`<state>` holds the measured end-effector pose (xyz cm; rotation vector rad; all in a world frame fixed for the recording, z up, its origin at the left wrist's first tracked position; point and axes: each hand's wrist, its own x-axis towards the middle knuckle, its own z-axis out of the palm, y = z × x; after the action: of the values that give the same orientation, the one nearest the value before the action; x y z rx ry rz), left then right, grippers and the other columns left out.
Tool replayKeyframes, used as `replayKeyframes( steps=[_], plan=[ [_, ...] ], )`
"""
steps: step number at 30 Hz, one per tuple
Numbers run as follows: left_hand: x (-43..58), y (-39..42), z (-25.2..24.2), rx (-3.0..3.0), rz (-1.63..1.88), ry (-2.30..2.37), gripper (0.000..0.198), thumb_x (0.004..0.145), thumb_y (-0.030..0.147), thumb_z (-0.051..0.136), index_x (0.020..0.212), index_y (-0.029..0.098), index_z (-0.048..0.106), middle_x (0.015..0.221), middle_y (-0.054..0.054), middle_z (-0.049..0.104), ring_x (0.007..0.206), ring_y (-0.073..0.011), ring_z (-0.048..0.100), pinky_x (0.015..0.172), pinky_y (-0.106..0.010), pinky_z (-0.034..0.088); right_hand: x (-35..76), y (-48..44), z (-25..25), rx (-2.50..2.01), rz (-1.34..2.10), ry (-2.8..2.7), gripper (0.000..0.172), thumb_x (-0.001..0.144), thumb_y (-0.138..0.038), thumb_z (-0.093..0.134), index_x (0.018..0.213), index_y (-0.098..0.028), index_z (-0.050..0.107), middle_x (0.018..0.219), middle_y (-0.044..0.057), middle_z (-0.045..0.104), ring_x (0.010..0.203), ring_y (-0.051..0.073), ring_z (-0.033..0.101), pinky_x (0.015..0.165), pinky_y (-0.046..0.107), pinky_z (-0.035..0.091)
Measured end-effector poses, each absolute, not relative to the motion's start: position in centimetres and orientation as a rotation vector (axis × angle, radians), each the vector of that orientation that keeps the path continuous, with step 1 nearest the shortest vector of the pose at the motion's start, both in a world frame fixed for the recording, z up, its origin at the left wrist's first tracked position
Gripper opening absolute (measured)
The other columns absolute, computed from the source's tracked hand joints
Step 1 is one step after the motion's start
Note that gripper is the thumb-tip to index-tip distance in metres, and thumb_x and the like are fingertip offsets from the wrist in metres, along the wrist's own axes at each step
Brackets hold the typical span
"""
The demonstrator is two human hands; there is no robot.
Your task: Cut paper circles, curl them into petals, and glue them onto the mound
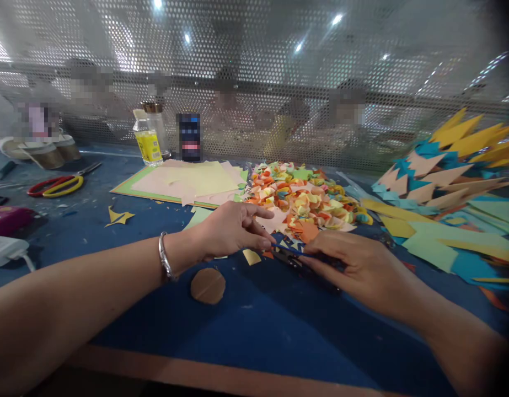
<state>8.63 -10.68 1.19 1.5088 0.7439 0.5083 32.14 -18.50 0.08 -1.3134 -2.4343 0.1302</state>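
A thin blue paper strip point(291, 250) runs between my two hands above the table. My left hand point(231, 229), with a silver bracelet on its wrist, is closed with its thumb and fingers at the strip's left end. The other end is pinched between the thumb and fingers of my right hand point(353, 262). Under the right hand lies something dark that I cannot make out. A heap of curled paper pieces point(304, 193) in orange, pink, yellow and green sits just beyond the hands. Nearer me, a round brown cardboard disc point(208, 286) lies flat.
Paper sheets point(204, 179) are stacked behind my left hand. Red-and-yellow-handled scissors point(64, 186) and a yellow paper scrap point(119, 216) lie left. A bottle point(149, 144) and a phone point(188, 137) stand against the perforated screen point(254, 60). Pointed paper layers point(440, 165) rise at right.
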Motion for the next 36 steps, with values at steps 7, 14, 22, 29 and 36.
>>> replayKeyframes(
  steps=[7,14,22,29,36],
  plan=[
    [8.8,-10.7,1.0,1.534,0.57,0.761,0.063,0.069,0.007,0.074,0.128,0.006,0.052,0.086,-0.012,0.073,0.074,-0.0145,0.067,0.077,-0.031,0.051,31.8,-18.8,0.4,-1.312,0.174,-2.351,0.024,0.093,-0.038,0.048,0.086,-0.021,0.064,0.077,0.002,0.064,0.07,0.015,0.059,0.065,0.028,0.044],
    [8.7,-10.9,1.1,1.439,0.609,0.703,0.068,0.068,0.006,0.075,0.131,0.01,0.049,0.085,-0.011,0.073,0.073,-0.0148,0.068,0.074,-0.03,0.052,31.5,-18.9,0.8,-1.312,0.186,-2.33,0.026,0.094,-0.037,0.046,0.083,-0.022,0.064,0.074,0.002,0.062,0.066,0.014,0.057,0.062,0.027,0.044],
    [8.7,-11.5,2.0,1.328,0.636,0.761,0.056,0.074,0.006,0.07,0.127,0.006,0.053,0.078,-0.008,0.071,0.067,-0.012,0.065,0.072,-0.029,0.052,31.2,-19.0,0.8,-1.297,0.2,-2.316,0.024,0.094,-0.035,0.047,0.082,-0.021,0.063,0.073,0.0,0.06,0.066,0.013,0.056,0.063,0.026,0.043],
    [8.5,-11.0,1.4,1.391,0.615,0.732,0.068,0.069,0.001,0.071,0.133,0.009,0.048,0.086,-0.01,0.073,0.074,-0.0131,0.066,0.076,-0.029,0.051,31.0,-19.0,0.5,-1.293,0.165,-2.305,0.021,0.092,-0.035,0.051,0.081,-0.021,0.062,0.07,0.0,0.059,0.062,0.012,0.055,0.058,0.026,0.041],
    [8.7,-11.2,1.4,1.453,0.688,0.752,0.069,0.07,0.001,0.069,0.134,0.009,0.044,0.082,-0.008,0.071,0.072,-0.0127,0.065,0.072,-0.028,0.048,30.8,-18.9,0.4,-1.296,0.14,-2.31,0.021,0.093,-0.035,0.05,0.084,-0.022,0.063,0.072,0.001,0.062,0.063,0.013,0.056,0.058,0.025,0.043]
  ],
)
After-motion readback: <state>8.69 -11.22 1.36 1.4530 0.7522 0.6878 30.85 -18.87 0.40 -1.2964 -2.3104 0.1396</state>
